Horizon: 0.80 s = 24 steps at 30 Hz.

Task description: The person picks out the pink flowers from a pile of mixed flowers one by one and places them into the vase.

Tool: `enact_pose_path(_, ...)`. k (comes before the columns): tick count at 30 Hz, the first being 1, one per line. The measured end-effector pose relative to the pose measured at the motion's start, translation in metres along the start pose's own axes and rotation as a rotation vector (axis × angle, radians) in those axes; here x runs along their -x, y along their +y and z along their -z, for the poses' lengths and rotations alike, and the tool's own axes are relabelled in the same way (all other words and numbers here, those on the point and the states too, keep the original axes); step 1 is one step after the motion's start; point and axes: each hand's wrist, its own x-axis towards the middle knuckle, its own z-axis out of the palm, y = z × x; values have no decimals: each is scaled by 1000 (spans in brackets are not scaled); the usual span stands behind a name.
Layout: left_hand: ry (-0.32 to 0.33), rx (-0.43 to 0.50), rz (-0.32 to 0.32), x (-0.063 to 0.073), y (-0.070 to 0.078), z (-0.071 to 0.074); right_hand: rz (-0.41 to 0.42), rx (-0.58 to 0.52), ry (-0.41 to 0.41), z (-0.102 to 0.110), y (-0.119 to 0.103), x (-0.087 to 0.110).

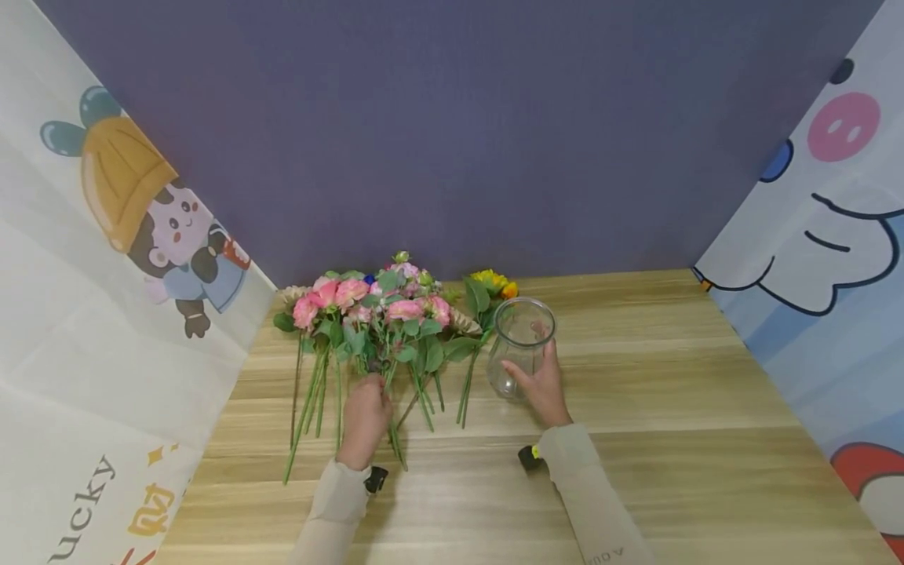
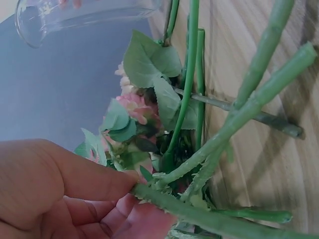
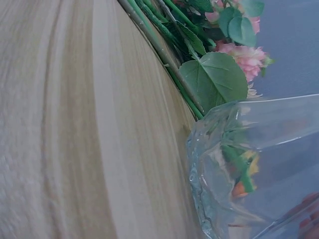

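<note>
In the head view my left hand (image 1: pixel 366 416) is among the green stems below a spread of pink artificial flowers (image 1: pixel 351 293). The left wrist view shows its thumb and fingers pinching a green flower stem (image 2: pixel 182 208), with other stems crossing close by. My right hand (image 1: pixel 545 390) grips a clear glass vase (image 1: pixel 503 359) around its side, thumb on the near side and fingers at the right. The vase stands upright on the table, its wide rim facing up. From the right wrist, the vase's thick base (image 3: pixel 199 184) shows near the stems, and yellow and orange petals appear through the glass.
Yellow flowers (image 1: pixel 490 279) lie behind and left of the vase. Green leaves (image 1: pixel 432 355) and loose stems spread over the wooden table (image 1: pixel 671 439). A dark purple-grey panel (image 1: pixel 452 141) stands at the back, with printed cartoon curtains (image 1: pixel 71 314) at the sides.
</note>
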Motion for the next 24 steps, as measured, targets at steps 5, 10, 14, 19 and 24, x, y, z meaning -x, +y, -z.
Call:
enact_pose_path(5, -1, 10, 7, 0, 0, 2, 5, -3, -8, 1, -22, 4)
enact_pose_path(10, 3, 32, 18, -1, 2, 4, -4, -2, -4, 1, -12, 1)
enact_pose_path(14, 20, 46, 10, -1, 3, 5, 16, 13, 0, 1, -19, 2)
enact_pose_path(19, 57, 68, -15, -1, 4, 7, 38, 24, 1, 1, -24, 3)
enact_pose_path(24, 98, 93, -35, -2, 6, 9, 37, 32, 2, 1, -26, 4)
